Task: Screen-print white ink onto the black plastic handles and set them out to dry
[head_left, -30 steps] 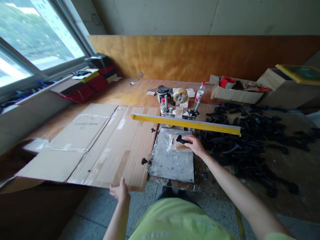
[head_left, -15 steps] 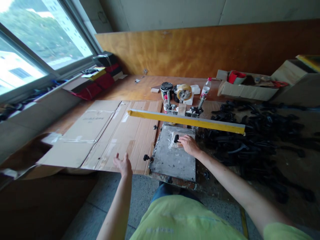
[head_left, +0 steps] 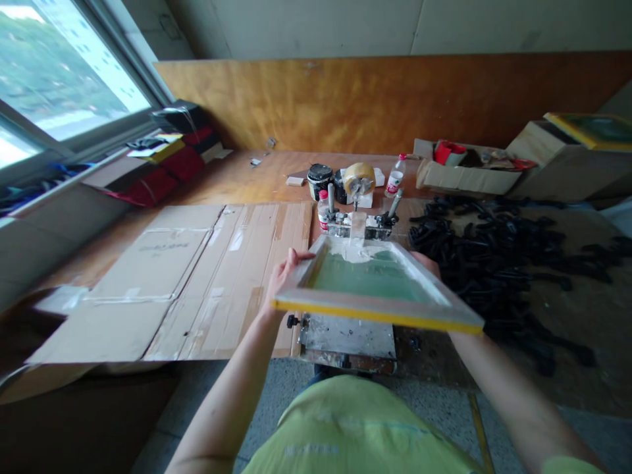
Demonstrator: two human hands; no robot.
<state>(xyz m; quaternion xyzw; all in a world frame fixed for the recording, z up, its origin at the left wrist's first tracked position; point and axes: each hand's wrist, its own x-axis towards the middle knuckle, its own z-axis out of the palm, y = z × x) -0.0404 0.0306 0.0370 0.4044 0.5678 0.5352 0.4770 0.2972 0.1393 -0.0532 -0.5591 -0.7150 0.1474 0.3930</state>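
Note:
A screen frame (head_left: 380, 311) with a green mesh and yellow front edge is tilted above the grey metal plate (head_left: 345, 337), its far side at the clamp (head_left: 358, 227). My left hand (head_left: 288, 273) grips the frame's left side. At its right side is my right hand (head_left: 427, 263), closed on the frame and largely hidden behind it. The frame covers most of the plate, so the small black piece there is out of sight.
Flattened cardboard (head_left: 197, 276) lies on the left. Many black parts (head_left: 484, 250) are piled on the right. Behind the clamp stand a black tub (head_left: 320, 181), a tape roll (head_left: 359, 181) and bottles (head_left: 395, 176). An open carton (head_left: 469, 176) sits at the back right.
Both hands have moved onto the frame's sides, my right hand leaving the black piece on the plate. The frame's front edge has come down and nearer. The view has shifted slightly.

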